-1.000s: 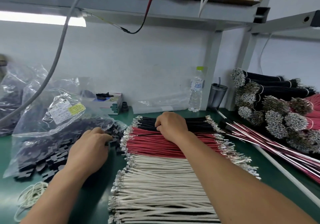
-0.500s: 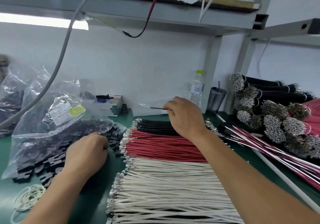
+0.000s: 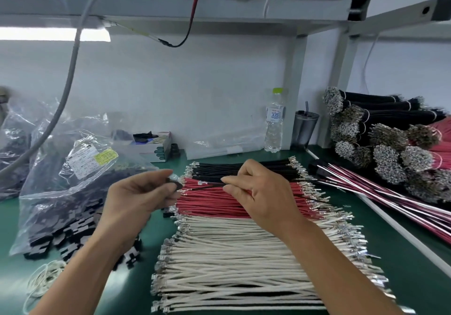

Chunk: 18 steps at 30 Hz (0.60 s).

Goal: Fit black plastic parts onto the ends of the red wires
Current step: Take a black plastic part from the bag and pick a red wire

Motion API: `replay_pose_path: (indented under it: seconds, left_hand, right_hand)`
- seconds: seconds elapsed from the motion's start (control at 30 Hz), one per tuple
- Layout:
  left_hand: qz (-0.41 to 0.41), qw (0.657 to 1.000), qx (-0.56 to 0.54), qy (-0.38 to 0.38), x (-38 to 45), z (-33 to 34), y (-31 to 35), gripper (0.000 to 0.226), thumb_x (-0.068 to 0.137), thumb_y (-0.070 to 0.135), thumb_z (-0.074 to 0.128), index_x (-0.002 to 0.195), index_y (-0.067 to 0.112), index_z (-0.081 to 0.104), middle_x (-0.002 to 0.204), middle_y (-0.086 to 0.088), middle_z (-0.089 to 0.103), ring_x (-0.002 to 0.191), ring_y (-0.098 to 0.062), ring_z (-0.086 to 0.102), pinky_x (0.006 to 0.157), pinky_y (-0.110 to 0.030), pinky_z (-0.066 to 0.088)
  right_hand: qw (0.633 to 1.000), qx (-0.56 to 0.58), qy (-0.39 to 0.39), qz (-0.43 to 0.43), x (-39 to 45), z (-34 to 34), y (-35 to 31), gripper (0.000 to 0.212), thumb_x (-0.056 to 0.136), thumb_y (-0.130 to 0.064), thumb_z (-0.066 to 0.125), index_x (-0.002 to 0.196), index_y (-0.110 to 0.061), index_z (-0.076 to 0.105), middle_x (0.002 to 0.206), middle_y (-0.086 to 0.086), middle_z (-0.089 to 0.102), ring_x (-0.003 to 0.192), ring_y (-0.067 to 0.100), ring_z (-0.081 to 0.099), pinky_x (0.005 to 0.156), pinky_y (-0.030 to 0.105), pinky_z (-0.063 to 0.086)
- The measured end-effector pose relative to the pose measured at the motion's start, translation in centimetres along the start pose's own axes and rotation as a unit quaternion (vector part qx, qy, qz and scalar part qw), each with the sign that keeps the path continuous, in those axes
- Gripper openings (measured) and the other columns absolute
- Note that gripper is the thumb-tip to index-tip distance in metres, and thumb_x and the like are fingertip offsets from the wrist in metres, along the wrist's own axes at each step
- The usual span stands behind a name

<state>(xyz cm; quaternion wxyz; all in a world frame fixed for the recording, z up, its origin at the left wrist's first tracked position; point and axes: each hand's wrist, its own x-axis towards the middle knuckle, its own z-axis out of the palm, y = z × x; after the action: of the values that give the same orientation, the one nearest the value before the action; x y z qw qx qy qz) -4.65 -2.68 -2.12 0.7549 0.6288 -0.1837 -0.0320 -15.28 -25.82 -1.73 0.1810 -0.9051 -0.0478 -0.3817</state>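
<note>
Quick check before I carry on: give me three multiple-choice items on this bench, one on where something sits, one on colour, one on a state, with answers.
1. Where is the water bottle?
A. by the back wall, left of the dark cup
B. on the white wires
C. inside the plastic bag

2. From back to front, the flat rows of wires run:
A. white, red, black
B. black, red, white
C. red, white, black

3. What is the right hand doing?
A. resting flat on the table
B. pinching a thin wire that runs toward the left hand
C. holding the bottle

Answers: 1 A, the bottle stands upright at the wall beside the cup. 2 B, black wires lie farthest, red wires in the middle, white nearest. 3 B, its fingertips close on the wire, raised above the rows.
</note>
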Motion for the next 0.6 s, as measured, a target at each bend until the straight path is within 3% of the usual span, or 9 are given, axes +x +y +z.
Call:
replay_pose_path:
  seconds: [0.2, 0.3, 0.47, 0.6]
  left_hand:
    - [-0.041, 0.998, 0.001, -0.053, -0.8, 1.2, -0.1, 0.024, 0.066, -0.003, 0.08, 0.089, 0.001, 0.081, 0.089, -0.026, 0.077, 0.079, -0.033, 0.079, 0.067, -0.027, 0.064]
    - [-0.033, 0.998, -0.002, -0.052, -0.9, 1.5, -0.4, 0.025, 0.064, -0.003, 0.081, 0.089, -0.001, 0.08, 0.089, -0.026, 0.077, 0.081, -0.035, 0.078, 0.071, -0.032, 0.066]
    - [-0.021, 0.998, -0.019, -0.06, -1.1, 1.7, -0.5, 0.022, 0.071, -0.014, 0.077, 0.093, -0.008, 0.077, 0.089, -0.028, 0.077, 0.075, -0.028, 0.078, 0.063, -0.025, 0.062]
    - [-0.022, 0.997, -0.027, -0.066, -1.1, 1.7, -0.4, 0.022, 0.067, -0.009, 0.079, 0.089, -0.006, 0.078, 0.089, -0.027, 0.077, 0.077, -0.029, 0.078, 0.064, -0.025, 0.062]
  right_hand:
    - [0.998, 0.056, -0.013, 0.001, 0.1, 0.4, -0.8, 0.017, 0.093, -0.026, 0.071, 0.109, -0.03, 0.078, 0.086, -0.016, 0.06, 0.074, 0.004, 0.059, 0.066, 0.021, 0.048]
    - [0.999, 0.049, -0.015, 0.002, 0.0, 0.6, -1.2, 0.013, 0.094, -0.026, 0.07, 0.103, -0.03, 0.078, 0.088, -0.017, 0.057, 0.074, 0.0, 0.053, 0.067, 0.02, 0.044]
    - [0.999, 0.021, -0.026, -0.001, 0.0, 0.6, -1.7, 0.013, 0.095, -0.026, 0.068, 0.104, -0.028, 0.078, 0.088, -0.021, 0.052, 0.073, -0.005, 0.047, 0.066, 0.01, 0.033]
    - [0.999, 0.024, -0.024, 0.001, 0.0, 0.5, -1.7, 0.014, 0.095, -0.026, 0.067, 0.105, -0.027, 0.078, 0.087, -0.019, 0.053, 0.073, -0.007, 0.047, 0.066, 0.01, 0.033]
